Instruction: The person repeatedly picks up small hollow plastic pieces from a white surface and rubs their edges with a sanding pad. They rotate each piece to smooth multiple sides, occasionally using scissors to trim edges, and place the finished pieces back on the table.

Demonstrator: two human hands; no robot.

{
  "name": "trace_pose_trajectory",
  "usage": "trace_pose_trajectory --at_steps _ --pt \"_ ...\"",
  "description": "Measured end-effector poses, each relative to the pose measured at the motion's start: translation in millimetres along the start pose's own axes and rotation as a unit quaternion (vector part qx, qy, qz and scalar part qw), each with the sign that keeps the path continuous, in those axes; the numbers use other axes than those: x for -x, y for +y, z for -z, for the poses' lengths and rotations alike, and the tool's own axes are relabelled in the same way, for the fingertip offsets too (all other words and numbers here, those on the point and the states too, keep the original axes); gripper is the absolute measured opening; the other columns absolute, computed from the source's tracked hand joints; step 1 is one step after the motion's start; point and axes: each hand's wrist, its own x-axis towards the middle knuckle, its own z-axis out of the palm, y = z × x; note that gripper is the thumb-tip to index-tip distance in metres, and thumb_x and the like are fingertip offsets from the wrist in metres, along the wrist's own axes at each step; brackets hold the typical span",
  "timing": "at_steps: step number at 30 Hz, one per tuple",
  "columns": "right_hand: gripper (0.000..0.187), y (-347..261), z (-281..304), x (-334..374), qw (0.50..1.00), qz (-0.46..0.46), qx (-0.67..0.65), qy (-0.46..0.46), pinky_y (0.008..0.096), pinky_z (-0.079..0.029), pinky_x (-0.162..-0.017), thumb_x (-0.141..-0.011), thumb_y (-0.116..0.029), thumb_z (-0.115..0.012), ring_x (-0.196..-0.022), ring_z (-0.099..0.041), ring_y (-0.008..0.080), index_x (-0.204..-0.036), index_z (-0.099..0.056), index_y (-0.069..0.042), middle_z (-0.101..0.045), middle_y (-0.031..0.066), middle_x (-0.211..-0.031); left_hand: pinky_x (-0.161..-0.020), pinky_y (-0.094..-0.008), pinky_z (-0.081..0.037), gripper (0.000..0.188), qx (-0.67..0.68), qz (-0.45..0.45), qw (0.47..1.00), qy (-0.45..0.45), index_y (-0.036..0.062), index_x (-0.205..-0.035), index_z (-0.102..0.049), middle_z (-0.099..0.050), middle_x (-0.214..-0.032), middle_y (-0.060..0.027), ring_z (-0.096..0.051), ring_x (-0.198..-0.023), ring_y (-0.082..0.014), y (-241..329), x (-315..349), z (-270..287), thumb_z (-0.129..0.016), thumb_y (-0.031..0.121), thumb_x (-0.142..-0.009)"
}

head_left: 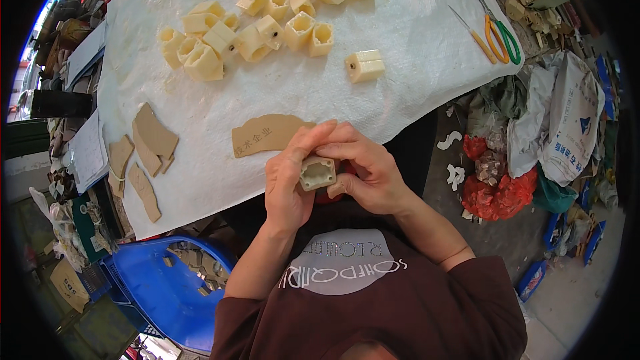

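Note:
A small hollow pale block (317,175), its open cavity facing up, sits between my two hands above the table's near edge. My left hand (287,183) is closed round its left side. From the right, my right hand (373,170) grips it with thumb and fingers. Just beyond my fingers lies a curved piece of brown cardboard (270,135) on the white sheet (427,73). A single cream block (365,67) with a small dark hole rests farther off to the right. Several similar hollow cream blocks (203,63) are grouped at the far side.
Scissors (501,35) and a pointed tool with an orange handle (485,49) lie at the far right. More cardboard pieces (150,137) are on the left. Below the table's left corner stands a blue plastic basket (150,280) with small pieces inside. Bags (497,193) crowd the right floor.

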Motion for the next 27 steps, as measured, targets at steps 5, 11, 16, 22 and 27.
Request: trace_pose_trajectory --at_steps 5,11,16,22,27 --pt "0.037 0 -3 3 0.999 0.015 0.035 0.009 0.0319 -0.045 -0.077 -0.07 0.003 -0.063 -0.095 -0.053 0.0247 -0.106 -0.055 -0.003 -0.054 0.0104 -0.107 -0.081 -0.0275 -0.04 0.04 -0.077 -0.036 0.996 -0.032 -0.0046 -0.116 -0.055 -0.051 -0.105 -0.0089 -0.049 -0.095 -0.0153 -1 2 3 -0.04 0.019 -0.089" --pt "0.038 3 -9 6 0.999 -0.006 -0.001 0.035 0.0316 -0.045 -0.076 -0.076 -0.007 -0.063 -0.093 -0.053 0.0257 -0.112 -0.052 -0.004 -0.054 0.0116 -0.107 -0.085 -0.0276 -0.038 0.046 -0.059 0.043 0.997 -0.012 -0.0044 -0.122 -0.051 -0.051 -0.104 -0.0088 -0.049 -0.095 -0.0165 6 0 0 -0.033 0.026 -0.092" --pt "0.039 3 -14 3 0.992 0.086 0.085 0.038 0.032 -0.044 -0.074 -0.079 -0.009 -0.062 -0.089 -0.052 0.0265 -0.115 -0.05 -0.005 -0.053 0.0126 -0.104 -0.085 -0.0278 -0.038 0.051 -0.019 0.0 0.999 0.03 -0.0044 -0.123 -0.049 -0.053 -0.104 -0.0111 -0.049 -0.095 -0.0177 -4 4 -1 -0.027 0.032 -0.095" --pt "0.047 3 -17 6 0.97 0.154 0.179 0.051 0.0386 -0.037 -0.075 -0.069 0.0 -0.061 -0.089 -0.05 0.0276 -0.115 -0.051 -0.008 -0.053 0.0095 -0.099 -0.081 -0.027 -0.04 0.05 -0.124 0.003 0.992 0.035 -0.0045 -0.121 -0.051 -0.056 -0.101 -0.0119 -0.052 -0.089 -0.0164 0 6 -9 -0.024 0.028 -0.095" --pt "0.05 3 -20 7 0.951 0.186 0.238 0.069 0.0402 -0.032 -0.074 -0.062 0.003 -0.061 -0.089 -0.05 0.028 -0.11 -0.052 -0.009 -0.053 0.008 -0.098 -0.08 -0.027 -0.042 0.048 -0.119 0.037 0.99 0.064 -0.0041 -0.121 -0.051 -0.058 -0.099 -0.0125 -0.053 -0.086 -0.0159 4 7 -16 -0.024 0.027 -0.095"
